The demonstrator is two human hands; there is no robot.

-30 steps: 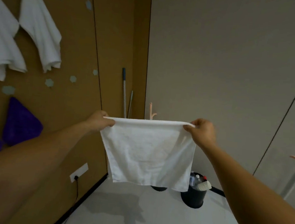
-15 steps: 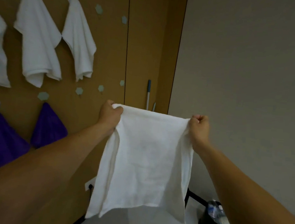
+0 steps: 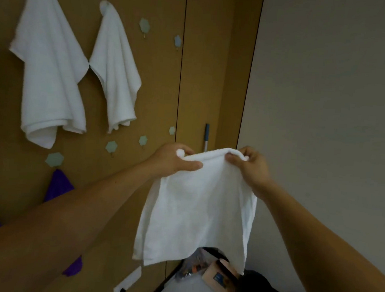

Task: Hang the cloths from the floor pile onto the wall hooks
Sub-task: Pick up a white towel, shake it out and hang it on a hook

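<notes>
Arms reach forward and up toward the brown wall (image 3: 159, 85). Your left hand (image 3: 174, 159) pinches one top corner of the white cloth (image 3: 198, 206), with the thumb laid along the hem. Your right hand (image 3: 249, 167) grips the other corner with its fingers (image 3: 234, 159) curled over it. The top edge bows upward between the hands. A black bin (image 3: 253, 291) stands on the floor below; its contents cannot be told. The cloth hangs in the air, long axis vertical, free end pointing down. Two hung cloths (image 3: 48, 65) and bare hooks (image 3: 144, 25) are on the wall to the upper left.
</notes>
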